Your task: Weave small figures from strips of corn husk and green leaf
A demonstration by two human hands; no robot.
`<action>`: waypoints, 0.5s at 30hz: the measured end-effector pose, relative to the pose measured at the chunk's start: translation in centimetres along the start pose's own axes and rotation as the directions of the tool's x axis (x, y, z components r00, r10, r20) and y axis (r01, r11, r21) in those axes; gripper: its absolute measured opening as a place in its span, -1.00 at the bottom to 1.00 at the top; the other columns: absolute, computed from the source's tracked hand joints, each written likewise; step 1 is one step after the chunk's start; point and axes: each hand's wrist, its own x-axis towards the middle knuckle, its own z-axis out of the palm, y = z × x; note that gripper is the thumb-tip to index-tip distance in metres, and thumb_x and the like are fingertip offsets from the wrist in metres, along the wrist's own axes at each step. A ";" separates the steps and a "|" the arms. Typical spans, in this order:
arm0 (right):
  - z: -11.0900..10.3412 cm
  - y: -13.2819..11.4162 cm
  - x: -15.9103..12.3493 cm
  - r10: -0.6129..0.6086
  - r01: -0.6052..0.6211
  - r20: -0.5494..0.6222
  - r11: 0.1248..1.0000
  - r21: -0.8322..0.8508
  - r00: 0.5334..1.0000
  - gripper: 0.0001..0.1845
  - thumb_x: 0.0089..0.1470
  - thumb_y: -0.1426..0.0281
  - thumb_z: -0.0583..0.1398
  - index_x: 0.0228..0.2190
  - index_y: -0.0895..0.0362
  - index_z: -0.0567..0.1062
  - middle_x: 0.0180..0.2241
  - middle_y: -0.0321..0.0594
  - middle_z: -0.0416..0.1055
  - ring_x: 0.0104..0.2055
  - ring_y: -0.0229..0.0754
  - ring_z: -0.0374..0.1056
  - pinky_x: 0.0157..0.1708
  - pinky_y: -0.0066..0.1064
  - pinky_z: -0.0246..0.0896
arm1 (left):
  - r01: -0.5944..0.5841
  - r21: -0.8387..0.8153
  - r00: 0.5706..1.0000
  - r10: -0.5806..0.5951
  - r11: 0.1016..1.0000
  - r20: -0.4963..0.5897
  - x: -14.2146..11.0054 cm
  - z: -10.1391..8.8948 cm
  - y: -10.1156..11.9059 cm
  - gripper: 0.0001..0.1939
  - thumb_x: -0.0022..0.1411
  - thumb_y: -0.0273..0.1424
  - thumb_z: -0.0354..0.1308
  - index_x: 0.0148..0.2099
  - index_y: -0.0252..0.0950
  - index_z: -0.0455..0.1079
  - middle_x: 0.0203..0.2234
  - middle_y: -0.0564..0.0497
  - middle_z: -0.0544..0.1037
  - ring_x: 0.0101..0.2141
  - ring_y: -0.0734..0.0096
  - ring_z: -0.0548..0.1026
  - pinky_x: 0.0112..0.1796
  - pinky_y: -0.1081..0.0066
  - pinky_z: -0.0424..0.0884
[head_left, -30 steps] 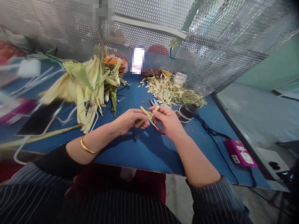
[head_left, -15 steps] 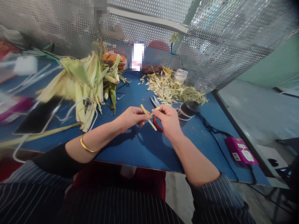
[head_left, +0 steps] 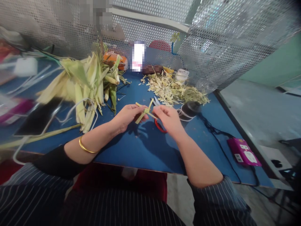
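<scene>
Pale green corn husk strips [head_left: 146,110] are folded across each other into a small knot, with ends sticking out several ways. My left hand [head_left: 130,116] pinches this knot between thumb and fingers above the table. Close on its right, my right hand [head_left: 168,120] is closed, its fingertips at the strip end that points down and right; the exact grip is partly hidden. Under the right hand lie scissors [head_left: 160,126] with red handles, their blades pointing away from me. Beside that hand is a black spool-like object [head_left: 190,110] with white cord around it.
Long corn husks [head_left: 87,81] are heaped at the left on the blue table [head_left: 150,147]. Husk scraps [head_left: 168,86] form a pile at the back right. A dark phone [head_left: 35,119] with a white cable lies left, a purple power strip [head_left: 244,152] right. A perforated metal screen [head_left: 150,29] stands behind.
The loose crossed strips now form a knot with ends spread out. My left hand has turned and moved slightly left, and my right hand has shifted a little away from the crossing.
</scene>
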 end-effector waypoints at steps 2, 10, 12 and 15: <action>0.2 -0.1 -0.2 -0.052 0.064 0.078 0.985 -0.160 0.996 -0.71 0.02 0.16 0.21 -0.53 0.13 0.45 -0.57 -0.32 0.36 -0.53 -0.31 0.21 -0.47 -0.42 0.07 | -0.027 0.015 1.000 0.027 1.000 -0.011 0.0 0.0 0.0 -0.76 0.07 -0.27 0.24 -0.37 -0.38 0.46 -0.57 -0.01 0.50 -0.57 0.55 0.39 -0.48 0.50 0.31; 1.1 -0.3 -0.7 -0.259 0.312 0.196 0.892 -0.326 0.946 -0.78 0.04 0.42 0.18 -0.61 0.14 0.35 -0.54 -0.31 0.30 -0.46 -0.30 0.20 -0.42 -0.42 0.06 | -0.188 0.246 0.975 0.212 0.951 -0.073 0.7 0.2 -1.2 -0.86 0.05 -0.44 0.22 -0.30 -0.39 0.49 -0.59 0.04 0.45 -0.59 0.60 0.32 -0.49 0.50 0.23; 0.9 -0.3 -0.7 -0.234 0.274 0.161 0.913 -0.304 0.959 -0.74 0.09 0.37 0.14 -0.60 0.14 0.37 -0.54 -0.30 0.32 -0.47 -0.29 0.22 -0.41 -0.41 0.08 | -0.121 0.185 0.988 0.137 0.975 -0.076 1.0 -0.2 -1.1 -0.85 0.05 -0.42 0.23 -0.29 -0.39 0.50 -0.61 0.05 0.42 -0.60 0.61 0.30 -0.52 0.51 0.22; 0.3 -0.2 -0.3 -0.152 0.145 -0.020 0.972 -0.183 0.988 -0.70 0.16 0.28 0.07 -0.52 0.12 0.45 -0.53 -0.28 0.39 -0.45 -0.27 0.29 -0.35 -0.38 0.14 | 0.033 -0.084 0.999 -0.033 0.996 -0.003 1.0 -0.8 -0.4 -0.82 0.08 -0.38 0.23 -0.29 -0.39 0.48 -0.64 0.11 0.34 -0.62 0.63 0.27 -0.53 0.54 0.25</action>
